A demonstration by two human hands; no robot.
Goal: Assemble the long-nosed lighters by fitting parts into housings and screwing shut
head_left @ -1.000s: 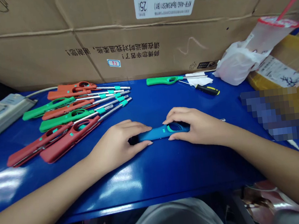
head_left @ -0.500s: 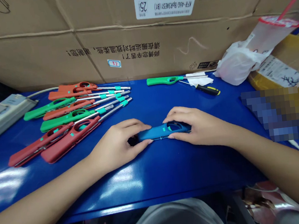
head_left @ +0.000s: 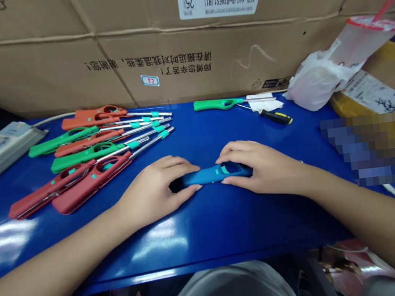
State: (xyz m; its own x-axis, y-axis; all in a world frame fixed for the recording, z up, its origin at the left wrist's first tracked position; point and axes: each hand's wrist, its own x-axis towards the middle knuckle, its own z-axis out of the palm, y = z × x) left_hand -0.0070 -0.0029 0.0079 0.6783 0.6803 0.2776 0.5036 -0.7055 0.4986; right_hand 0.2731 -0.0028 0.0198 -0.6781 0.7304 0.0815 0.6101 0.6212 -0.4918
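Note:
A blue stick lighter (head_left: 208,175) with a teal button and a teal trigger in its finger opening lies crosswise between my hands, low over the table. My left hand (head_left: 162,183) grips its left end, thumb on the near edge and fingers on the far edge. Around the trigger end, my right hand (head_left: 256,165) is closed in the same way. Palms and fingers hide both ends of the lighter. To the left lie several stick lighters with metal tubes, among them a red one (head_left: 88,186), a green one (head_left: 87,155) and an orange one (head_left: 90,142).
Along the back of the blue table (head_left: 207,232) stands a large cardboard box (head_left: 164,42). A green lighter (head_left: 214,104), white paper (head_left: 267,102) and a screwdriver (head_left: 276,117) lie before it. A power strip (head_left: 1,151) is left; a bagged cup (head_left: 348,62) and taped parcel (head_left: 373,94) are right.
The seam along the blue lighter's near edge looks tighter, and more of the teal trigger shows in the opening. Both hands keep their hold. The camera view has shifted slightly.

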